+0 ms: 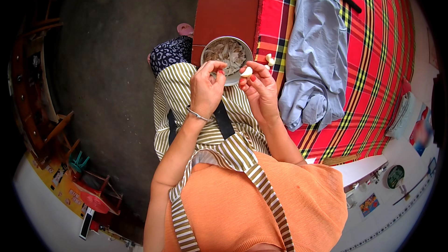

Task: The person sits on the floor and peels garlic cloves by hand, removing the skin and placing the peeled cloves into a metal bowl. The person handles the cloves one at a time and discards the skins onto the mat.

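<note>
My right hand (260, 89) holds a peeled white garlic clove (247, 72) between thumb and fingers, over the near right rim of a round metal bowl (249, 49). Papery garlic skins (225, 54) lie in the bowl. My left hand (208, 85) is at the bowl's near left rim, with thumb and forefinger brought together; whether a bit of skin is between them cannot be told. Several peeled garlic cloves (271, 62) lie on the red plaid cloth (273, 35) just right of the bowl.
The bowl stands by a reddish-brown board (229, 3) along the plaid-covered surface. Right of the cloves lies a crumpled grey-blue cloth (315, 52), with a black rod-like object (350, 2) beyond it. A striped apron (178, 87) covers my lap. Wooden furniture (35, 112) and a red stool (93, 202) stand at the left.
</note>
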The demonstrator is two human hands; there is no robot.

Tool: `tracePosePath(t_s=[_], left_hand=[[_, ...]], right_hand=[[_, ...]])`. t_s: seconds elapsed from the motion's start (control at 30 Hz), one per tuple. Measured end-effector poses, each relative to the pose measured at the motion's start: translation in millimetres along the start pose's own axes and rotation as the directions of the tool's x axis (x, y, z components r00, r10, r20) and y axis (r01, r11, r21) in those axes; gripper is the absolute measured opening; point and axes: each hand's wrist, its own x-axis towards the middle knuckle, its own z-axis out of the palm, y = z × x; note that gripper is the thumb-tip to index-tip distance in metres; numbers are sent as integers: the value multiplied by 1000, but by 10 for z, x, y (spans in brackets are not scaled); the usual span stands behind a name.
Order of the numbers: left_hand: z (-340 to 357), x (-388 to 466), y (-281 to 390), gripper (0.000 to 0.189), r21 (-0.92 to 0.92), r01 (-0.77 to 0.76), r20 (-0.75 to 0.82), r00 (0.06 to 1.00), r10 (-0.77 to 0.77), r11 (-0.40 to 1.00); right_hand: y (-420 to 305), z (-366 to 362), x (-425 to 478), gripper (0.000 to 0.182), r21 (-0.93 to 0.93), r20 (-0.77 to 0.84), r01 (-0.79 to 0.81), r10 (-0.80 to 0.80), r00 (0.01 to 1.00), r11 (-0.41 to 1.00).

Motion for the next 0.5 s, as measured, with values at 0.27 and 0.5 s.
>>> tracePosePath(t_s=[0.27,0.5], left_hand=[[-63,-108,189,10,21,-201,140,971,196,979],[-55,-146,184,7,158,-382,83,924,373,911]], right_hand=[[44,22,-12,26,-113,1,16,-16,1000,993],[66,25,-28,25,-145,11,46,-45,999,988]])
